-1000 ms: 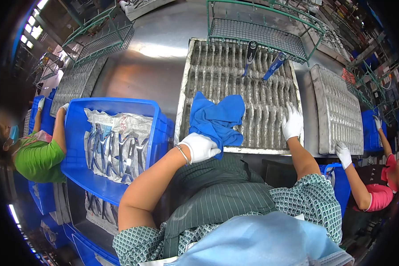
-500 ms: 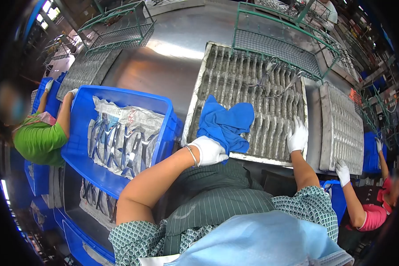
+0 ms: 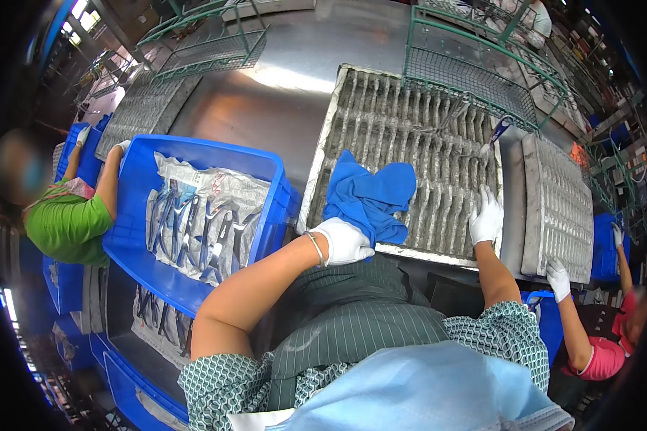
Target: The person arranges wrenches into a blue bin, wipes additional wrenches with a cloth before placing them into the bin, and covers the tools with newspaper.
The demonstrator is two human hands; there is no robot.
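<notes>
My left hand (image 3: 345, 241), in a white glove, grips the lower edge of a crumpled blue cloth (image 3: 370, 194). The cloth lies over the lower left of a pale-rimmed tray with rows of ridged slots (image 3: 381, 118). On the tray's right side rests my right hand (image 3: 487, 218), also gloved, fingers stretched out and nothing visible in it. Above that hand, a blurred shiny metal tool with a dark blue end (image 3: 501, 129) lies at the tray's upper right. Another looped metal tool (image 3: 456, 109) is left of it; their exact kind is unclear.
A blue bin (image 3: 277, 169) at left holds several forked metal tools (image 3: 194, 233) on newspaper. A green wire rack (image 3: 474, 86) stands behind the tray. Another ridged tray (image 3: 557, 208) is at right, touched by a co-worker's gloved hand (image 3: 558, 279). A person in green (image 3: 68, 226) works at left.
The metal tools at the tray's upper right have shifted; one now shows a dark blue end near the right rim. The view moved slightly. Both my hands keep their places on cloth and tray.
</notes>
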